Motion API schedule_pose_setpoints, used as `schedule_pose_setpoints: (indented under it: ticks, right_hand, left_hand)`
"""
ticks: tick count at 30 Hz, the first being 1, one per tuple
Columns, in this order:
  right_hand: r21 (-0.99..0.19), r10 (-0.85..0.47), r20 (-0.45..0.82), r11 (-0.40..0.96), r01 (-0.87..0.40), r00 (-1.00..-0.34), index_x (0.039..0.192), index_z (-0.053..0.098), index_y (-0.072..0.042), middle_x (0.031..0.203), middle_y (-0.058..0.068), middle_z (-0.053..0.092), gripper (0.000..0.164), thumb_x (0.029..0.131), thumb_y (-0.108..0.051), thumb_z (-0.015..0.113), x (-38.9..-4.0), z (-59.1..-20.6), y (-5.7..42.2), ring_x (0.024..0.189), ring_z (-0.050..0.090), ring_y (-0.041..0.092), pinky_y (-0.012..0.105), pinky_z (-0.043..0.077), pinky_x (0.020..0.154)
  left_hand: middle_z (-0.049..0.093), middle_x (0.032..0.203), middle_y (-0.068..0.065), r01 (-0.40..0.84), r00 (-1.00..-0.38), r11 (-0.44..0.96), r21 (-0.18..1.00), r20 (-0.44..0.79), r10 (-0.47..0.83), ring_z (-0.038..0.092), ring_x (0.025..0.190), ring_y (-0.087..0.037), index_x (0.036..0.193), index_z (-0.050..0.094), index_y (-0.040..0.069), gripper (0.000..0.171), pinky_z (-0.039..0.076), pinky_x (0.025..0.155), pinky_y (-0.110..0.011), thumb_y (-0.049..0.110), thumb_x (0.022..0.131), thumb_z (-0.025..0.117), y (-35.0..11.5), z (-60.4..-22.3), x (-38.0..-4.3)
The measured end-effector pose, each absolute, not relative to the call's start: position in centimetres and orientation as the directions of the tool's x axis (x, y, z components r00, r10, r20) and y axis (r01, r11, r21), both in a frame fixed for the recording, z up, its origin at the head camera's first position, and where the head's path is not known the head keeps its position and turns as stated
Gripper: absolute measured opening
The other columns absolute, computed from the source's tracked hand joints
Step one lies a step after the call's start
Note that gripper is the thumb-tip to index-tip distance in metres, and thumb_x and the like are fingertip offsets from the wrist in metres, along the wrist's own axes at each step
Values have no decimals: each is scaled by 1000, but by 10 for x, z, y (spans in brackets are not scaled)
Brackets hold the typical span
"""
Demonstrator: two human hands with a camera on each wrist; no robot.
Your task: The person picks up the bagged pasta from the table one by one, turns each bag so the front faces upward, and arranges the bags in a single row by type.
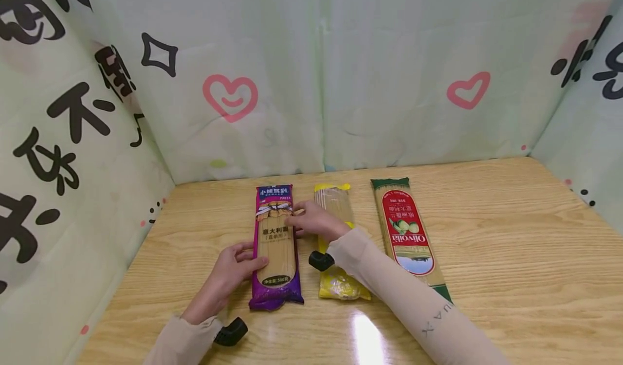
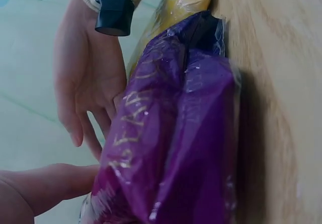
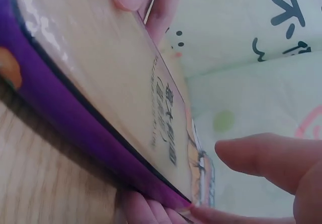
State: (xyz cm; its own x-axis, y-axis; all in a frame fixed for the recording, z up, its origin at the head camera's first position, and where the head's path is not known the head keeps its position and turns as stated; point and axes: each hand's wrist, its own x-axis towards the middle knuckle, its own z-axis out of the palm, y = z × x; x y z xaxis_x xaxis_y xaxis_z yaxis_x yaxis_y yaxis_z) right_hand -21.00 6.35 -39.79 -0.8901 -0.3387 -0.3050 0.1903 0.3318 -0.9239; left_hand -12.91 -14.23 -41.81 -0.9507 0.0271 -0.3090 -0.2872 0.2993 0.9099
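A purple packet of pasta (image 1: 276,246), with a clear window over the straight strands, lies lengthwise between both hands close over the wooden table. My left hand (image 1: 233,270) grips its left edge, the thumb on the front and the other fingers mostly hidden behind the side. At the upper right edge is my right hand (image 1: 318,221). In the right wrist view its fingertips (image 3: 143,209) reach under the packet's edge, while the thumb (image 3: 251,156) stands off the front. In the left wrist view the packet's purple end (image 2: 171,123) fills the middle.
Just right lies a yellow-ended clear packet of noodles (image 1: 336,197), partly covered by my right hand and sleeve. Beyond it is a green-ended pasta packet with a red label (image 1: 406,219), its lower part crossed by my right forearm. Printed curtains (image 1: 292,143) enclose the wooden table (image 1: 511,235).
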Motion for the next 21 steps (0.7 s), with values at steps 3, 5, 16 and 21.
schedule_pose_setpoints:
  ticks: [3,5,16,21]
  right_hand:
    - [-919,-358,-281,366,143,-890,138,46,8,126,23,61,50,98,-17,62,-207,-396,67,103,68,29,38,57,89]
    - [-919,-370,-251,383,99,-895,137,48,8,127,23,59,48,98,-17,61,-205,-394,70,102,68,30,37,58,88]
    - [-847,-423,-6,483,-220,-906,132,55,5,127,20,60,41,98,-16,61,-192,-380,100,113,61,32,41,54,94]
    - [-821,-411,121,470,-324,-903,130,58,2,127,20,61,36,98,-15,62,-179,-371,120,111,62,31,44,54,95]
  left_hand:
    - [64,121,-20,-260,-958,310,914,-284,34,66,98,-19,138,50,-4,54,57,81,-32,14,91,71,-144,-418,-127]
    - [63,123,-21,-241,-963,319,917,-266,38,65,102,-21,136,52,-4,52,57,82,-31,13,91,71,-147,-417,-128]
    - [61,129,-18,-69,-994,414,908,-97,47,60,114,-29,129,60,0,37,55,90,-36,12,94,66,-140,-398,-127]
    - [66,120,-13,105,-994,496,862,75,80,62,105,-23,124,64,2,32,54,88,-35,13,94,68,-121,-394,-130]
